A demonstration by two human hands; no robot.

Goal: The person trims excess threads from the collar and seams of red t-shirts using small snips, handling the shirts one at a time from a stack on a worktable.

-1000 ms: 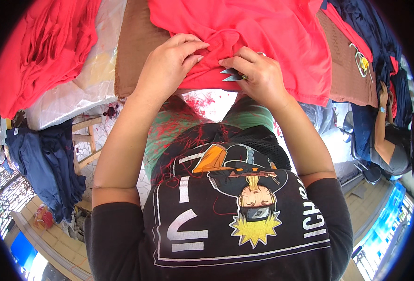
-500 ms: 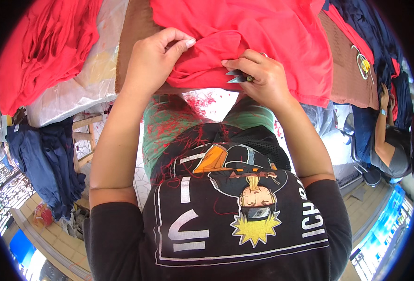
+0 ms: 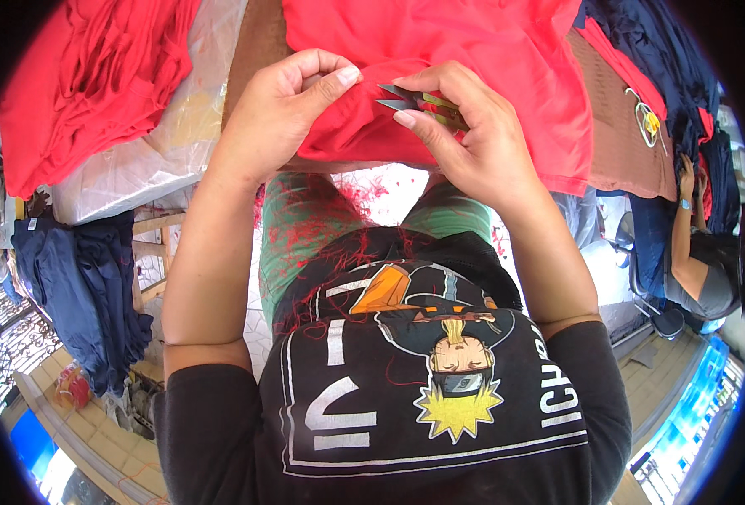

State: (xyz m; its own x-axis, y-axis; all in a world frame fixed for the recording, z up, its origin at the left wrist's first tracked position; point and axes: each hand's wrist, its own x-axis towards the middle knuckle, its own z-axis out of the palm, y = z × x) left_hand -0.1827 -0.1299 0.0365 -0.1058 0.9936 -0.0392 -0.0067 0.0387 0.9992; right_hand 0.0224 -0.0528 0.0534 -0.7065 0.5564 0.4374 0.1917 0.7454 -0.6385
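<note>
With the left hand [image 3: 284, 114] pinching the red garment [image 3: 473, 59] and the right hand [image 3: 473, 139] gripping thread snips [image 3: 410, 99], a slip might cut the fabric.

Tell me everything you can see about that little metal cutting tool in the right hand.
The thread snips are small, with two grey pointed blades and a brassy spring handle. The right hand grips them, blades slightly apart, tips pointing left toward the left hand, which pinches the red garment. The blades lie just over the cloth's folded edge.
</note>
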